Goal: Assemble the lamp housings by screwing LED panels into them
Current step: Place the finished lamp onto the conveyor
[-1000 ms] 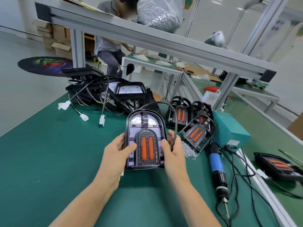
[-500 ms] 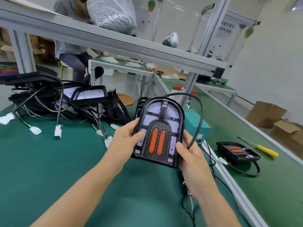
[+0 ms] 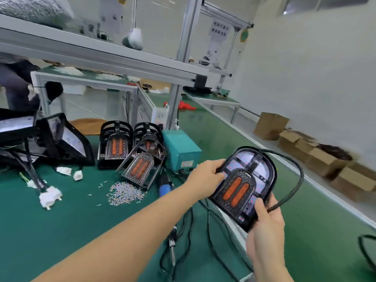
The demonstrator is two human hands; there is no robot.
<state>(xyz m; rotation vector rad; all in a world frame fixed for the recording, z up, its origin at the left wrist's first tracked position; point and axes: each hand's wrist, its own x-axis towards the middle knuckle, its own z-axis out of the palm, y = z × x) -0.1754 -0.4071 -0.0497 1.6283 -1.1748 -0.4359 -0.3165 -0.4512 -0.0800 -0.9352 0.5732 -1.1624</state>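
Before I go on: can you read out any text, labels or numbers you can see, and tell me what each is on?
No text can be read.
White signs hung on the aluminium frame post: rows of dark characters, too blurred.
Small white label on the teal metal box: print too small.
Black arched lamp housing with two orange strips, held by left hand and right hand: no lettering visible.

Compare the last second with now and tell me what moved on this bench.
Both hands carried the lamp from in front of the stacked housings rightward, so it now hangs over the bench's right edge, tilted. The left hand holds its upper left rim; the right hand holds its lower corner and the cable. The grips are unchanged. The screw pile and the blue screwdriver stayed put.
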